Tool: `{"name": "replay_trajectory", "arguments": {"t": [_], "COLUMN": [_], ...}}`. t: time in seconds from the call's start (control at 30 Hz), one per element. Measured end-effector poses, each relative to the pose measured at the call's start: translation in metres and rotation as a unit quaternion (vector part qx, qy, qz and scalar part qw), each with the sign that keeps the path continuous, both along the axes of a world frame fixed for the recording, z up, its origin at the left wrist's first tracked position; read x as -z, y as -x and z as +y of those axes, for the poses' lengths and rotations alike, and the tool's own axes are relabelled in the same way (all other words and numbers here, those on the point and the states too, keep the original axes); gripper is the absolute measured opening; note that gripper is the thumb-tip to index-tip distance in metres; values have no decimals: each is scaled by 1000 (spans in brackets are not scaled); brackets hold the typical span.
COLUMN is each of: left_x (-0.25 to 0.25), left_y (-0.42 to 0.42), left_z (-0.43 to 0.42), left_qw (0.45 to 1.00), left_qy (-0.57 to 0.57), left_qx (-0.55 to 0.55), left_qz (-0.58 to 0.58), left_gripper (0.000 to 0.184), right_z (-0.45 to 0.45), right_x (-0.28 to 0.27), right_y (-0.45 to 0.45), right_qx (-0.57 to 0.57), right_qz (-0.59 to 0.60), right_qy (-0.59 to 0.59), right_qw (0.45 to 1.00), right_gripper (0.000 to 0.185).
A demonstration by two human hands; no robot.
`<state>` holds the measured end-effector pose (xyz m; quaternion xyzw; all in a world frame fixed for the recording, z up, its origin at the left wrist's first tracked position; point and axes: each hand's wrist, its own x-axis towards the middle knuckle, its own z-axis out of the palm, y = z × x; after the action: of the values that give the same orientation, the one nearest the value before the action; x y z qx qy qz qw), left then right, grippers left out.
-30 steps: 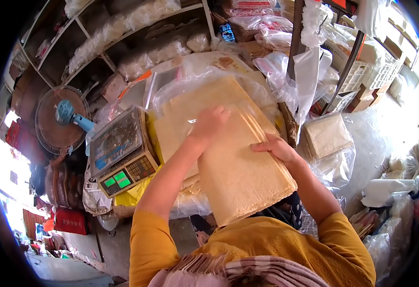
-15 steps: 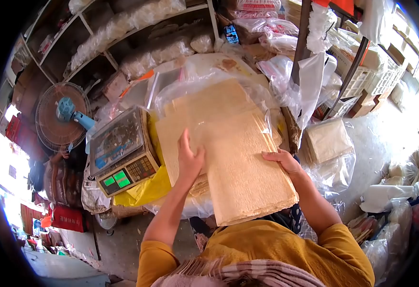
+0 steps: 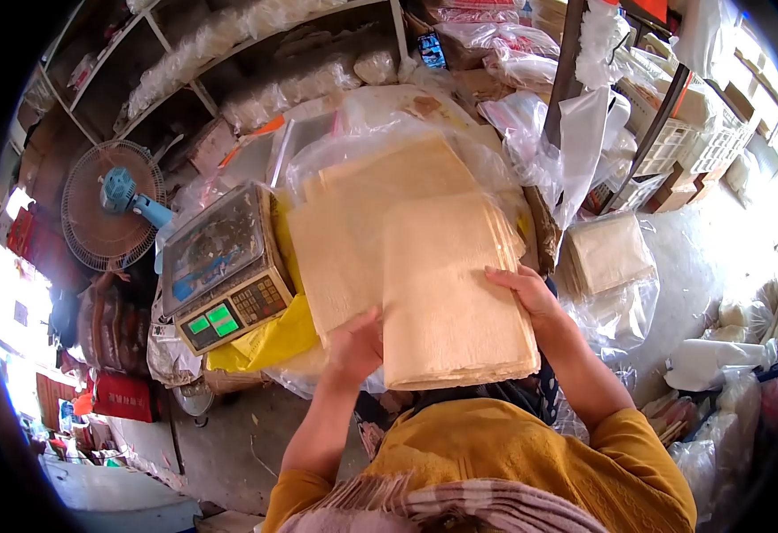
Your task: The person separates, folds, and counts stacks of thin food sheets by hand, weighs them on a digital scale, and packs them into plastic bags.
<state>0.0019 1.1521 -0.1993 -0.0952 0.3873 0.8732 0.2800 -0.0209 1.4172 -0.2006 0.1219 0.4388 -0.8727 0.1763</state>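
Observation:
A thick stack of tan, crinkled, paper-like sheets [image 3: 456,302] lies tilted toward my body, its near end hanging over the work surface's edge. My right hand [image 3: 524,293] grips its right side, thumb on top and fingers underneath. At the lower left side, my left hand [image 3: 356,346] is closed against the stack's edge, its fingertips partly hidden. Beneath and beyond lie more tan sheets [image 3: 331,258], spread on clear plastic [image 3: 318,160].
Left of the sheets sits a digital scale [image 3: 225,266] with green displays, on a yellow bag [image 3: 269,342]. A fan [image 3: 114,204] stands farther left. Bagged sheets [image 3: 607,258] are on the right. Shelves [image 3: 256,49] with plastic-wrapped packs line the back.
The top stack's near end has shifted up, away from my body, and slightly left. My left hand has come down from the sheets' top to the stack's lower left edge. My right hand keeps its grip.

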Motion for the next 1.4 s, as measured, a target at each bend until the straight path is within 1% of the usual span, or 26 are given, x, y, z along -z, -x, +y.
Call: {"name": "replay_trajectory", "arguments": {"t": [0.03,0.13,0.17,0.23,0.3,0.37,0.4,0.43,0.53,0.57,0.67,0.7,0.73,0.77,0.8,0.87,0.9,0.93,0.97,1.0,1.07,1.1,1.2,1.23,1.33,1.4], "left_x": [-2,4,4,5,3,-6,-6,-7,0,4,13,15,21,28,31,31,37,41,43,45,49,38,79,98,100,93], "left_y": [-7,-14,-14,-17,-18,-20,-21,-21,-22,-21,-19,-16,-16,-14,-13,-16,-18,-20,-22,-23,-23,-26,-34,-40,-48,-58], "left_z": [8,18,18,16,16,18,19,19,17,16,35,42,47,53,58,68,70,70,69,64,52,53,39,34,36,32], "left_qw": [999,999,998,998,997,995,996,997,998,998,992,991,990,988,985,986,986,986,982,993,997,994,996,994,947,945], "left_qy": [-7,46,44,60,75,89,70,50,2,-14,4,3,25,46,68,76,91,107,156,86,-60,-90,36,47,232,238], "left_qx": [-18,-17,-7,-7,-5,-4,-18,-33,-50,-52,-123,-129,-140,-150,-160,-150,-136,-122,-91,-73,-37,-58,-52,-53,-18,57], "left_qz": [-29,0,-37,1,29,50,44,38,34,34,9,-42,-28,-13,2,23,28,34,58,29,-27,3,70,88,221,216], "left_gripper": [35,41,46,55,60,62,60,59,56,55,50,44,43,42,41,39,40,41,39,38,37,31,27,24,23,24], "right_z": [-3,4,10,22,24,27,27,29,34,31,39,33,28,28,26,12,2,-7,-14,-18,-17,-14,-23,-27,-34,-40], "right_x": [2,8,0,9,8,21,24,24,17,8,37,47,57,70,71,50,38,37,36,36,39,40,19,12,10,21], "right_y": [0,5,3,4,2,7,9,6,4,-5,-30,-39,-50,-65,-75,-93,-98,-97,-95,-95,-99,-101,-104,-104,-89,-69], "right_qx": [3,-8,-8,69,137,118,107,111,78,109,103,113,119,81,40,-28,-38,-2,33,66,94,108,136,140,149,157], "right_qz": [18,-1,-13,59,157,162,166,187,144,163,203,151,93,64,33,-15,-12,-34,-54,-74,-81,-85,-104,-106,-72,-40], "right_qy": [-10,-114,-123,-247,-349,-293,-264,-320,-276,-319,-430,-247,-53,86,222,340,315,258,200,140,157,163,159,154,157,161], "right_qw": [1000,993,992,965,914,935,944,922,947,927,873,950,987,991,974,940,948,966,978,985,980,977,972,972,974,973], "right_gripper": [37,38,39,38,37,36,36,27,19,21,11,14,23,36,49,61,52,50,48,47,37,32,20,18,14,11]}}
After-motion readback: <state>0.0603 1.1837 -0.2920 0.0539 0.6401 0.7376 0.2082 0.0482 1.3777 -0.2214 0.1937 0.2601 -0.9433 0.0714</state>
